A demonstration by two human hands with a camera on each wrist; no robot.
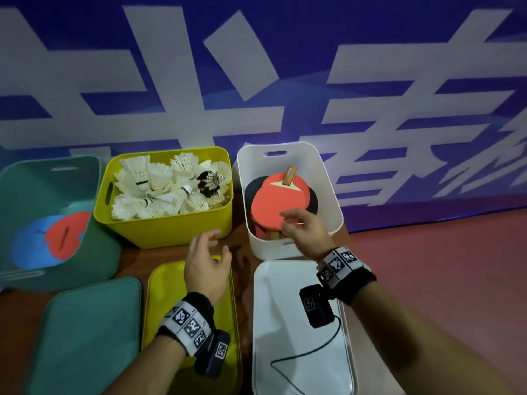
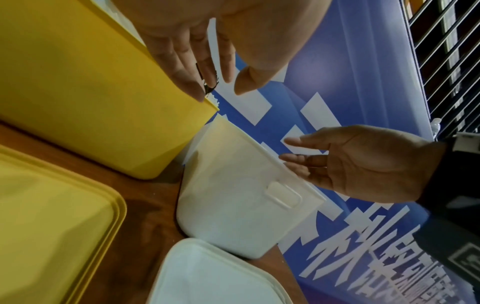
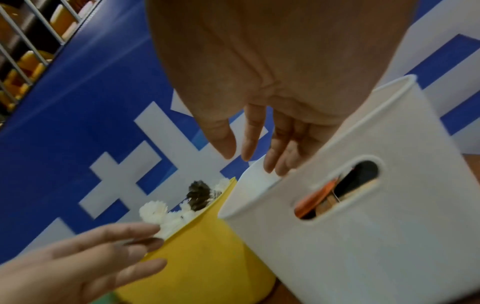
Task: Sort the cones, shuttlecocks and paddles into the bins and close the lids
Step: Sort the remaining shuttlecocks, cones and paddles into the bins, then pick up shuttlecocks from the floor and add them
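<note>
Three bins stand in a row along the far edge of the wooden counter [image 1: 137, 258], against a blue banner [image 1: 285, 67] with large white characters. The green bin [image 1: 94, 252] at the far left corner holds blue and red cones [image 1: 54, 238], the yellow bin [image 1: 168, 229] in the middle is heaped with white shuttlecocks [image 1: 159, 189] and one dark one, and the white bin [image 1: 330, 206] on the right holds red paddles [image 1: 273, 201] stacked flat, a wooden handle pointing toward the banner. All three bins are uncovered: the green lid [image 1: 91, 334], yellow lid [image 1: 165, 283] and white lid [image 1: 288, 332] lie flat along the near edge of the counter, each in front of its matching bin. The right hand [image 1: 305, 232] hovers over the near rim of the white bin, above the paddles, its fingers [image 3: 249, 135] loosely extended and holding nothing. The left hand [image 1: 205, 263] hangs above the far end of the yellow lid, just before the yellow bin, fingers [image 2: 182, 67] spread and relaxed, empty as well
</note>
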